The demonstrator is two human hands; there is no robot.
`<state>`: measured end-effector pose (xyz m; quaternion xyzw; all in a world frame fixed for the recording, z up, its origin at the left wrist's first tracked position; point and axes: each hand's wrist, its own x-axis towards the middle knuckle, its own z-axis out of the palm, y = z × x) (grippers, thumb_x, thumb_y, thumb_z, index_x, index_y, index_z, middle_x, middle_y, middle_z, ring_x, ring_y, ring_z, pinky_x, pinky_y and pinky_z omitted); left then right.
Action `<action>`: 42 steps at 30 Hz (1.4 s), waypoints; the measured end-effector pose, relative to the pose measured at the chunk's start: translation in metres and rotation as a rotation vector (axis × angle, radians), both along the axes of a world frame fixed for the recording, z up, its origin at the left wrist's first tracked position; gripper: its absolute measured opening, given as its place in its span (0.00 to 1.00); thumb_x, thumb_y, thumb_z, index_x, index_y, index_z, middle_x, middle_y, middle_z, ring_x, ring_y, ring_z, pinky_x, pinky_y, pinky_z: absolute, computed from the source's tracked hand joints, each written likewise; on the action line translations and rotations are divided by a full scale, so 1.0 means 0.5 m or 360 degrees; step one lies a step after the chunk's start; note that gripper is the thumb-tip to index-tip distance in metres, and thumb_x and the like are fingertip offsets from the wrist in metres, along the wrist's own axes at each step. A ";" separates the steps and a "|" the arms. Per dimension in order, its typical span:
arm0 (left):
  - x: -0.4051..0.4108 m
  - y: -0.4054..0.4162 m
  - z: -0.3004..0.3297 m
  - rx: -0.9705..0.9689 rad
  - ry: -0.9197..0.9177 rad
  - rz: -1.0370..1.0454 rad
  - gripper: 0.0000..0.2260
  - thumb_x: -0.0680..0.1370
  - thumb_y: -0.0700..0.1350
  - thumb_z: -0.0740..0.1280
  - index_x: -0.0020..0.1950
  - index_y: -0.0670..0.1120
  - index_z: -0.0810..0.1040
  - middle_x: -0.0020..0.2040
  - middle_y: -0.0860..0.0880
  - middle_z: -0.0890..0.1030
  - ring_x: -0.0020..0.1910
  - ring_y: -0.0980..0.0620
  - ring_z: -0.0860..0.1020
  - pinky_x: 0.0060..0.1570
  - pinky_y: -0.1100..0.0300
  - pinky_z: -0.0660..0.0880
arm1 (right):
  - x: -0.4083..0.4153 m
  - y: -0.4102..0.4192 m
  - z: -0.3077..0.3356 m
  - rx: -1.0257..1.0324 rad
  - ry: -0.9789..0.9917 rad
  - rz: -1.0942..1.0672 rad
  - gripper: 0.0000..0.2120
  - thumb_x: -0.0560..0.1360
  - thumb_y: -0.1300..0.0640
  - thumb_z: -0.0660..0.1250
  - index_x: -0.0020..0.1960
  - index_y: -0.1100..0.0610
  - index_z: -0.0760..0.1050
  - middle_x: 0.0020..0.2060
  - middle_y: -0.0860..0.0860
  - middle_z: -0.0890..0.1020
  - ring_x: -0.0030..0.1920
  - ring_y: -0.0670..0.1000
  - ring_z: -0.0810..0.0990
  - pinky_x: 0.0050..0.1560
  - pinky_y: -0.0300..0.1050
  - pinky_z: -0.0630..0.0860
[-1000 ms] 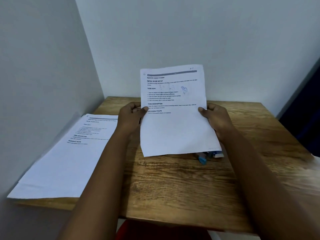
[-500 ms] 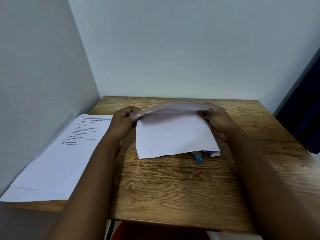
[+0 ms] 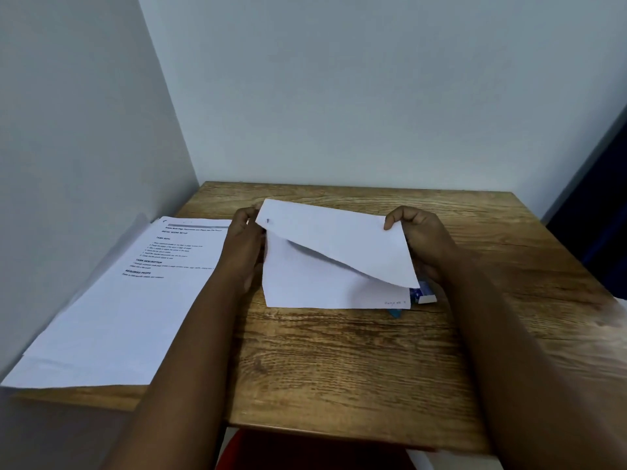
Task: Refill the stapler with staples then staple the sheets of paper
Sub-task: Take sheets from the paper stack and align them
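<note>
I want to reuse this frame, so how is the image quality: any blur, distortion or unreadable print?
Head view: wide-angle bend shows in the wall edges and the table; light is dim and even, no glare; the forearms and the table's right edge are smeared; print on the left stack is soft, headings barely legible; both hands pinch the folded sheet, its edges fairly sharp.

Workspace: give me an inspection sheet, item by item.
Surface: wooden table, in a wall corner.
Job's things: sheets held over the table, top one curling over; blue stapler and small box mostly hidden beneath.
Clutter: paper stack overhanging the table's left edge.
Hands: left hand and right hand pinch the sheets' top corners.
Cables: nothing seen.
Surroundings: pale walls; dark panel at right; red seat below.
</note>
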<state>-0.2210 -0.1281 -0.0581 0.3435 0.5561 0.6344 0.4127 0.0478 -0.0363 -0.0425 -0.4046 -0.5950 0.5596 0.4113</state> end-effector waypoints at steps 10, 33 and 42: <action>0.006 -0.014 -0.003 0.0060 0.0118 -0.0032 0.11 0.80 0.34 0.64 0.60 0.46 0.75 0.38 0.52 0.86 0.32 0.54 0.83 0.29 0.61 0.78 | 0.006 0.009 -0.018 0.0330 -0.0311 -0.0099 0.22 0.69 0.77 0.49 0.30 0.58 0.74 0.27 0.47 0.80 0.29 0.48 0.80 0.26 0.38 0.72; -0.007 -0.005 -0.017 -0.0045 0.0014 0.0062 0.13 0.71 0.39 0.78 0.52 0.37 0.83 0.48 0.41 0.87 0.47 0.43 0.86 0.41 0.53 0.84 | 0.006 -0.009 -0.018 0.0274 -0.0198 -0.0092 0.19 0.75 0.71 0.53 0.33 0.60 0.76 0.32 0.55 0.80 0.32 0.53 0.79 0.27 0.38 0.72; 0.005 0.009 -0.021 0.0092 0.0199 0.0247 0.08 0.72 0.41 0.78 0.49 0.47 0.82 0.36 0.46 0.76 0.38 0.51 0.76 0.43 0.54 0.79 | 0.007 -0.002 -0.018 0.0132 -0.0031 -0.0129 0.09 0.74 0.68 0.69 0.46 0.54 0.75 0.30 0.46 0.83 0.33 0.46 0.83 0.30 0.41 0.77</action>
